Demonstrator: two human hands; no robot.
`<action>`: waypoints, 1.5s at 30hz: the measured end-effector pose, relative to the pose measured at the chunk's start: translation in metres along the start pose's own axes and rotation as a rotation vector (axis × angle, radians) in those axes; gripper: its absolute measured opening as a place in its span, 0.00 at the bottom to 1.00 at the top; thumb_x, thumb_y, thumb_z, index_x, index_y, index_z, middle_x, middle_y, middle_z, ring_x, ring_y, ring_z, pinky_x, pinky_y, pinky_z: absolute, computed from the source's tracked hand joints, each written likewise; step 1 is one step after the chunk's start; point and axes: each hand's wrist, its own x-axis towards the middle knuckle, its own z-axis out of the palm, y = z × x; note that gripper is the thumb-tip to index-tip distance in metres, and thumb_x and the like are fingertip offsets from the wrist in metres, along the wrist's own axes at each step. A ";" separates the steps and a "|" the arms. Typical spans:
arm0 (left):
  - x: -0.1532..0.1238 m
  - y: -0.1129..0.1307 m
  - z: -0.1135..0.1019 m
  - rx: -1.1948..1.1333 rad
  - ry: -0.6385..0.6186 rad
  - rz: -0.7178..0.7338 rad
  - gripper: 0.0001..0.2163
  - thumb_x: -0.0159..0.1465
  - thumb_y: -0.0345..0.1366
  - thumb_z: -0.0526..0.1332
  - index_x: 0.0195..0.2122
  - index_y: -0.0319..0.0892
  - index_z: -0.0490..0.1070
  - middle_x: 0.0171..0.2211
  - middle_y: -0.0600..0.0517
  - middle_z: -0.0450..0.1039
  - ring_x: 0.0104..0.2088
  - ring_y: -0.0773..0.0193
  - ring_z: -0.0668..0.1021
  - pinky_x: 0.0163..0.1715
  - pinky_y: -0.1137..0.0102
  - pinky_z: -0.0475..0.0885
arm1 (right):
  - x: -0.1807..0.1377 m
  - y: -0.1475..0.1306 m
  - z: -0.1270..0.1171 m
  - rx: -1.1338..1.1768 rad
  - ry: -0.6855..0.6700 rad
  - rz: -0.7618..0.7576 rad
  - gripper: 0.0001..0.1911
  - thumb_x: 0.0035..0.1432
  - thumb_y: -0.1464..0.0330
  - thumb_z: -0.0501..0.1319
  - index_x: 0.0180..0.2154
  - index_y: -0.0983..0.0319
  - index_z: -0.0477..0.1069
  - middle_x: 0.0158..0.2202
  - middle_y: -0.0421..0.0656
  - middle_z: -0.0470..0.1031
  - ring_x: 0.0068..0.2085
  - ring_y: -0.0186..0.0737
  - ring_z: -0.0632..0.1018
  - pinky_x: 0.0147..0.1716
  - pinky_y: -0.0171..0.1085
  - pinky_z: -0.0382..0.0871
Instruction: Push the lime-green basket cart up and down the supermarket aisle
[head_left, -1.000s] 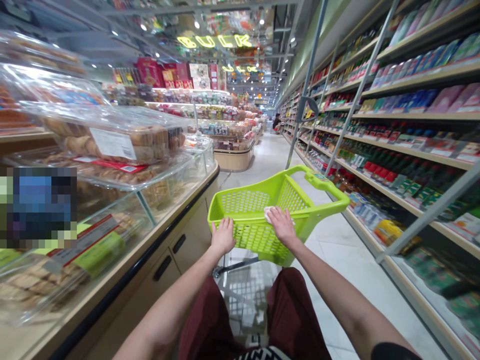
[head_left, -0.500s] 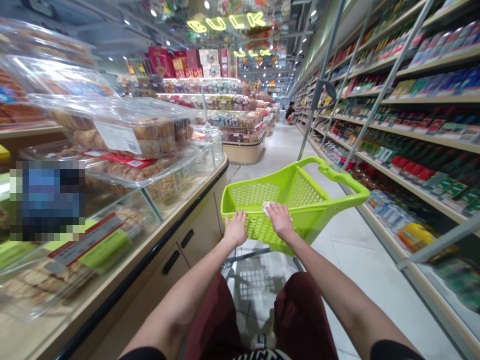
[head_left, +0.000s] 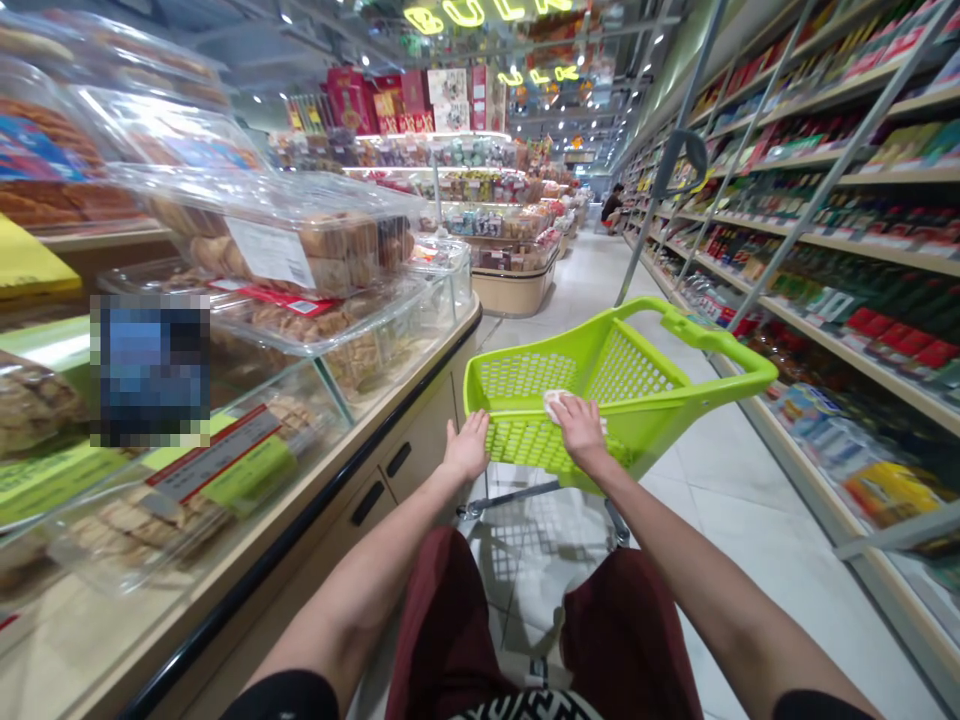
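A lime-green plastic shopping cart [head_left: 652, 440] with lattice walls stands before me, its handle at the far right. My right hand [head_left: 583, 430] is closed over a crumpled white cloth or tissue [head_left: 556, 402] on the near rim of the basket. The fingers press it against the rim, and part of it sticks out on the left. My left hand [head_left: 469, 447] lies at the near left corner of the basket. Its fingers are stretched out, touching the green plastic, and nothing shows in it.
At left runs a bakery counter [head_left: 442, 385] stacked with clear boxes of pastries [head_left: 270, 245]. Tall goods shelves [head_left: 825, 230] with slanted metal rails line the right side. A candy display [head_left: 487, 215] stands ahead, and a person [head_left: 613, 205] is low down far along the aisle.
The whole scene has shifted right and slightly up as my view turned. My left hand has slid left along the rim to the corner. My right hand keeps its place with the white cloth.
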 end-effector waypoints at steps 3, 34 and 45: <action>-0.004 -0.003 -0.002 -0.008 -0.007 0.009 0.32 0.54 0.34 0.50 0.61 0.39 0.42 0.63 0.49 0.39 0.62 0.57 0.47 0.57 0.44 0.41 | 0.017 -0.052 0.016 0.085 -0.018 -0.160 0.21 0.59 0.72 0.48 0.54 0.58 0.61 0.58 0.47 0.57 0.57 0.45 0.56 0.54 0.46 0.51; -0.037 0.058 0.020 -1.992 0.028 -0.531 0.11 0.50 0.27 0.61 0.35 0.38 0.67 0.21 0.55 0.69 0.18 0.74 0.69 0.21 0.78 0.63 | -0.054 -0.095 0.024 1.474 -0.038 0.629 0.30 0.46 0.61 0.57 0.51 0.64 0.62 0.43 0.47 0.72 0.41 0.42 0.74 0.42 0.42 0.69; -0.057 0.051 0.024 -1.958 0.000 -0.586 0.06 0.49 0.32 0.62 0.27 0.39 0.65 0.18 0.56 0.67 0.18 0.71 0.70 0.19 0.75 0.66 | -0.064 -0.110 0.004 1.202 0.072 0.521 0.29 0.45 0.68 0.57 0.52 0.65 0.59 0.45 0.50 0.70 0.43 0.43 0.74 0.41 0.44 0.69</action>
